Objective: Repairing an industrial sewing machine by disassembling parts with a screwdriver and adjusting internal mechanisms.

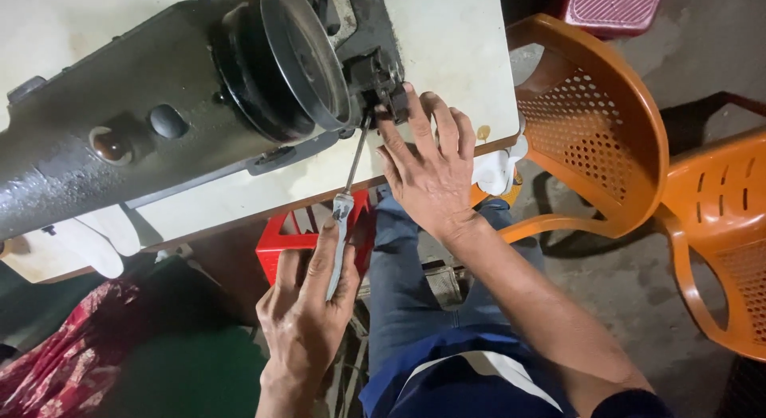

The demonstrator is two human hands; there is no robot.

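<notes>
A dark grey sewing machine [159, 107] lies on a white table [455, 43], its black handwheel [287, 63] facing me. My left hand [307, 314] grips the pale handle of a screwdriver [343, 218], whose thin shaft runs up to a small black bracket [383, 87] beside the handwheel. My right hand [427, 167] rests fingers spread on the table edge, its fingertips touching that bracket.
An orange perforated plastic chair [598, 123] stands right of the table, another orange chair [726, 226] at the far right. A red plastic stool [279, 246] sits under the table. Red patterned cloth [56, 362] lies at the lower left. White cloth [495, 171] hangs off the table edge.
</notes>
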